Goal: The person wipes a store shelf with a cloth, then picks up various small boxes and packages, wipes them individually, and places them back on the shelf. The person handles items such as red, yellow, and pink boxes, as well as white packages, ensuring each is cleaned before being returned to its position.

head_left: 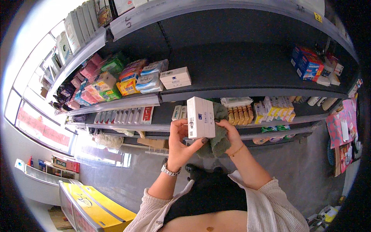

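A white cardboard box [200,117] bearing dark print is held upright at the middle of the view. My left hand [182,143] grips it at the left side and lower edge, fingers behind and thumb along the bottom. My right hand [229,132] is closed on a grey-green cloth [220,139], which hangs down and lies against the box's right side. A similar white box [175,78] lies on the dark shelf [232,69] beyond, beside packs marked White [150,82].
Packs of soap and tissues [107,84] crowd the shelf's left end; blue boxes [307,63] stand right. Small packaged goods [272,108] fill part of the lower shelf. A yellow-topped chest freezer [98,203] is at lower left, and pink bags [343,123] hang at right.
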Tool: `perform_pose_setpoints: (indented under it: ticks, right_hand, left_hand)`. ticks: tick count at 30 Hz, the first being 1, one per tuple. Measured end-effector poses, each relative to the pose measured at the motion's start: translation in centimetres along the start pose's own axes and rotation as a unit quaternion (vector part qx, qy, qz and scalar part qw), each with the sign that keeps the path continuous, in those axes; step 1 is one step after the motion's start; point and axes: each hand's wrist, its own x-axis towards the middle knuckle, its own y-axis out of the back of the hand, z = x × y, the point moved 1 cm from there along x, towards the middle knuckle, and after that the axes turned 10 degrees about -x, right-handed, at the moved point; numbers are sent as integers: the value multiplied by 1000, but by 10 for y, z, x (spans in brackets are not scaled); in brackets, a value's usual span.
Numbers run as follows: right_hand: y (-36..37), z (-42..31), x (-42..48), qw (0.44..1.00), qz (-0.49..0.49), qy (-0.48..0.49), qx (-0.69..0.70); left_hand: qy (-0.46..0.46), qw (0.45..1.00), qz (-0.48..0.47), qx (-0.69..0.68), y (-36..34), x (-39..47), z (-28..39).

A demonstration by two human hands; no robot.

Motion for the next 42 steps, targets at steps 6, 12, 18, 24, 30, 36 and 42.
perform_pose_setpoints:
  ticks: [6, 12, 18, 24, 30, 36, 42]
  right_hand:
    - [-5, 1, -3, 989, 91, 68, -90]
    - [-8, -11, -9, 959, 177, 140, -172]
    - [-2, -22, -15, 961, 170, 153, -156]
    - [-2, -21, -20, 961, 171, 151, -158]
    - [-2, -28, -30, 966, 170, 145, -130]
    - [1, -26, -28, 964, 159, 165, -134]
    - [13, -23, -23, 961, 195, 146, -129]
  left_hand:
    - [48, 998, 9, -33, 5, 1, 4]
    - [7, 997, 26, 71, 31, 32, 4]
    - [-243, 932, 12, 267, 77, 126, 55]
    - [-160, 940, -86, 287, 97, 209, 24]
    - [-46, 896, -230, 378, 115, 230, -21]
    - [-157, 839, -87, 514, 97, 206, -12]
    - [-417, 797, 26, 437, 69, 132, -2]
